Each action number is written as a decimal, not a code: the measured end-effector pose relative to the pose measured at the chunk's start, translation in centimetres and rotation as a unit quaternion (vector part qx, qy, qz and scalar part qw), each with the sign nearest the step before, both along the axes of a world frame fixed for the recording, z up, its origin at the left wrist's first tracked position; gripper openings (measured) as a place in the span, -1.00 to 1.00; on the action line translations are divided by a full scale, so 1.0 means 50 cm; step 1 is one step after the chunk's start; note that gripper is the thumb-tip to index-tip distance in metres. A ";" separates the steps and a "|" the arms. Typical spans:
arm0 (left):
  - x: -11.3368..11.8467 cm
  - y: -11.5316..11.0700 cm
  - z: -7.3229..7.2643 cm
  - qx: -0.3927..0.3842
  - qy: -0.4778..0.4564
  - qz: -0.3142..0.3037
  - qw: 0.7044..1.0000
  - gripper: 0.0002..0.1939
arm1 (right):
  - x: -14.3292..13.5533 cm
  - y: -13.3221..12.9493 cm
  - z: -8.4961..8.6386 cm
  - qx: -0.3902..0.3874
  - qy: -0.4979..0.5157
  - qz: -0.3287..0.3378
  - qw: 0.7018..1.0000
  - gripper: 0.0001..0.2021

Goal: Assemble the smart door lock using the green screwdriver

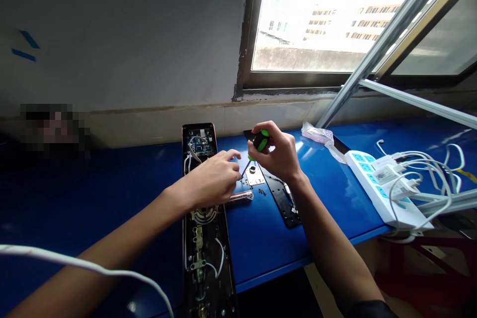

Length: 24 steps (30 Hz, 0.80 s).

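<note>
A green and black screwdriver is held in my right hand, its shaft slanting down and left. The fingers of my left hand are bent together close to the screwdriver's tip; what they pinch, if anything, is too small to tell. My left hand is above a long black housing holding a blue circuit board, wires and metal parts, and hides its middle. Small dark screws lie beside a silver plate and a wrapped copper-coloured piece.
A black perforated panel lies under my right wrist. On the right, a white power strip carries plugs and tangled white cables. Plastic packaging sits near the wall. A metal frame leans by the window, and a white cable crosses the lower left.
</note>
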State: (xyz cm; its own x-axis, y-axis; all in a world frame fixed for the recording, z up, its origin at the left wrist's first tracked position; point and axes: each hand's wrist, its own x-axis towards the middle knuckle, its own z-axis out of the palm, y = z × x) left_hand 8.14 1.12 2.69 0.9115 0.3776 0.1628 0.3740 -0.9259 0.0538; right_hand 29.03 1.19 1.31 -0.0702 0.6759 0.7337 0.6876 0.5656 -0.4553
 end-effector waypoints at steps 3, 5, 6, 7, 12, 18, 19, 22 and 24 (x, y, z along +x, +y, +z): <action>-0.014 0.000 0.004 0.011 -0.046 0.002 0.999 -0.76 | 0.000 -0.001 0.006 0.016 0.001 -0.002 1.000 -0.81; -0.031 0.000 0.010 0.021 -0.092 0.010 0.995 -0.76 | -0.002 -0.003 0.021 0.026 0.002 0.003 1.000 -0.80; -0.041 0.000 0.014 0.027 -0.118 0.016 0.992 -0.76 | -0.004 -0.005 0.033 0.032 0.001 0.008 0.999 -0.79; -0.053 0.000 0.018 0.033 -0.146 0.022 0.988 -0.75 | -0.006 -0.006 0.048 0.038 -0.001 0.020 0.999 -0.79; -0.115 -0.003 0.024 0.032 -0.256 0.051 0.965 -0.77 | -0.038 -0.014 0.158 0.114 -0.006 0.059 0.992 -0.73; -0.163 -0.018 -0.027 0.029 -0.351 0.087 0.932 -0.67 | -0.108 -0.015 0.223 0.157 0.076 0.082 0.981 -0.78; -0.167 -0.020 -0.038 0.034 -0.365 0.099 0.925 -0.67 | -0.118 -0.013 0.220 0.155 0.083 0.084 0.981 -0.79; -0.173 -0.022 -0.064 0.057 -0.392 0.120 0.910 -0.71 | -0.139 -0.006 0.201 0.145 0.097 0.081 0.981 -0.79; -0.174 -0.023 -0.075 0.063 -0.399 0.125 0.906 -0.75 | -0.145 -0.002 0.191 0.146 0.102 0.076 0.981 -0.80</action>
